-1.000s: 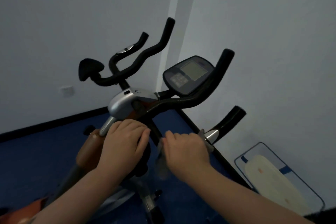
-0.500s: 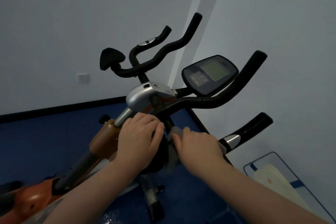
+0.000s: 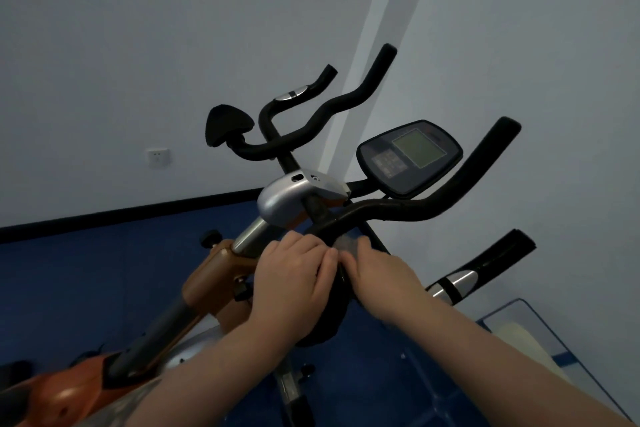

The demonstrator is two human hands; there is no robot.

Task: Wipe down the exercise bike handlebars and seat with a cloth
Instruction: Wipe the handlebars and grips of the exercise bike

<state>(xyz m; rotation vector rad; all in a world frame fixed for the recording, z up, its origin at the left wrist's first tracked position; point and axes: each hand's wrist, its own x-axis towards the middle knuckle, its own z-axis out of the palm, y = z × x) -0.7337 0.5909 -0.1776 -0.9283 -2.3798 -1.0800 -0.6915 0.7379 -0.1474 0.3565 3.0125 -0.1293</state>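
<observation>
Head view looks down on two bare hands side by side at the near end of the black handlebars (image 3: pixel 408 210). Left hand (image 3: pixel 291 284) curls over the dark bar end, fingers bent round it. Right hand (image 3: pixel 377 277) presses a grey cloth (image 3: pixel 348 242) against the same bar, fingers curled over it; only a small patch of cloth shows above the knuckles. Beyond the hands sit a silver stem cover (image 3: pixel 287 199) and a dark console (image 3: pixel 410 154) with a pale screen. An orange frame (image 3: pixel 218 274) runs down left. Below is a blue floor (image 3: pixel 86 274), edged by a black skirting strip (image 3: pixel 121 213) under pale grey walls (image 3: pixel 138 28). A white socket (image 3: pixel 158 157) sits on the left wall.
</observation>
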